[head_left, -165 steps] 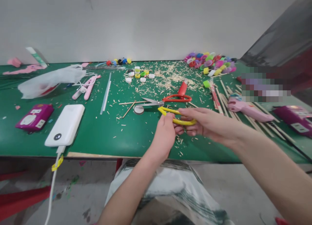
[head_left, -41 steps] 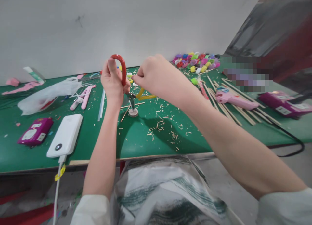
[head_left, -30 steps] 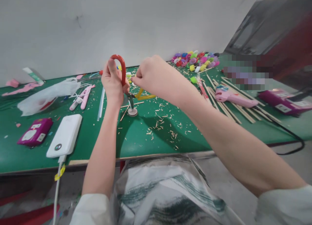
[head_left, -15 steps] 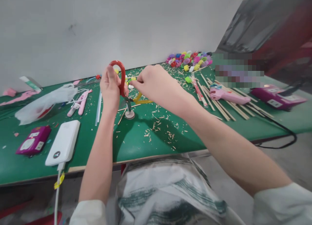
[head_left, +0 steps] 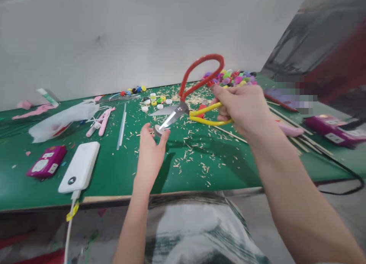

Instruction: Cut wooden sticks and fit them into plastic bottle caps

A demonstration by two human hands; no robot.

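Note:
My right hand (head_left: pixel 246 108) is closed on the yellow loop of a pair of scissors (head_left: pixel 183 108) and holds them above the green table (head_left: pixel 120 176). Their red loop sticks up and their blades are parted. The blade tips point down-left at a white bottle cap (head_left: pixel 157 130) lying on the table. My left hand (head_left: pixel 150 151) reaches forward, its fingers and thumb pinched around that cap.
A white power bank (head_left: pixel 80 166) with its cable and a purple socket block (head_left: pixel 47 165) lie near the front left edge. Behind them are a plastic bag (head_left: pixel 63 115), a pink glue gun (head_left: pixel 100 116) and a clear glue stick (head_left: pixel 122 121). Coloured caps (head_left: pixel 228 77), wooden sticks (head_left: pixel 303 140) and another purple block (head_left: pixel 334 128) are on the right. Wood chips litter the middle.
My left hand let go of the red scissor handle and dropped to the cap. My right hand now carries the scissors alone, tilted up and to the right.

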